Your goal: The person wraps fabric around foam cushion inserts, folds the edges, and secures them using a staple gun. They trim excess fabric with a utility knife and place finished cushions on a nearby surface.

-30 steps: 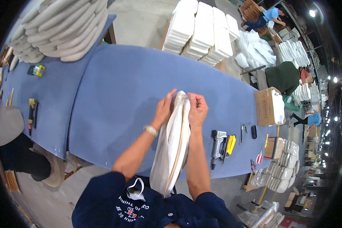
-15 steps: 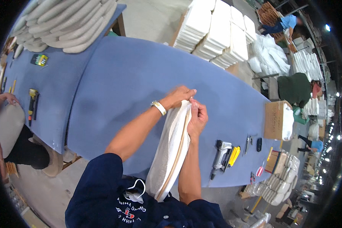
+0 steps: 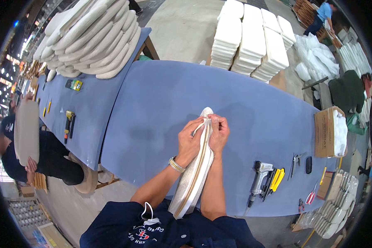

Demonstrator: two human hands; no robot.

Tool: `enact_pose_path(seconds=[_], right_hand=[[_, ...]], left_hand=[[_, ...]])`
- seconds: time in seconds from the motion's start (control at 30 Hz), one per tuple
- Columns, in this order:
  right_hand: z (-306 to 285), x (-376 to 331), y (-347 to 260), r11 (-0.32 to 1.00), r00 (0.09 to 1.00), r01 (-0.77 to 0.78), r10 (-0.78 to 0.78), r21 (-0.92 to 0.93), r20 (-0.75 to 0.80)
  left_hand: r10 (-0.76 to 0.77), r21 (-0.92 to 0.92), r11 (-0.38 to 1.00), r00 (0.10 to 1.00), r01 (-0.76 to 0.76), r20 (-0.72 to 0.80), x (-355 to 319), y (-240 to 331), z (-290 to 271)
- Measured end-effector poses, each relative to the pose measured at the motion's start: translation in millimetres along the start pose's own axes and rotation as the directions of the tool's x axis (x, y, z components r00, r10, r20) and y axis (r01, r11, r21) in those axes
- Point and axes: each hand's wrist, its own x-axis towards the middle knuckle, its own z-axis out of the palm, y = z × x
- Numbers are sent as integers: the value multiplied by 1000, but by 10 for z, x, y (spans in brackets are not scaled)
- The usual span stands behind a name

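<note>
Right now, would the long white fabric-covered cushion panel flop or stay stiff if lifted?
The long white fabric-covered cushion panel probably stays stiff: it stands on edge unsagging between the left hand and right hand. Likely light. Its loose cover corner looks floppy.

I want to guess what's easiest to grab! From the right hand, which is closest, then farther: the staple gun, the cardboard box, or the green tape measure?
From the right hand, in the head view:
1. Staple gun, near the table's front edge on the right.
2. Cardboard box, at the table's far right end.
3. Green tape measure, far left on the neighbouring table.
</note>
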Motion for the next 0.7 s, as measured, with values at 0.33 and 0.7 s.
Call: enact_pose_path(seconds=[0.33,0.7], right_hand=[[-131,-28,35,974,998,-52,56,218,-12],[-205,-69,24,993,998,43,-38,106,-53]], left_hand=[[6,-127,991,931,44,366,219,-104,-200],[-173,-242,911,842,334,511,819,-498,265]])
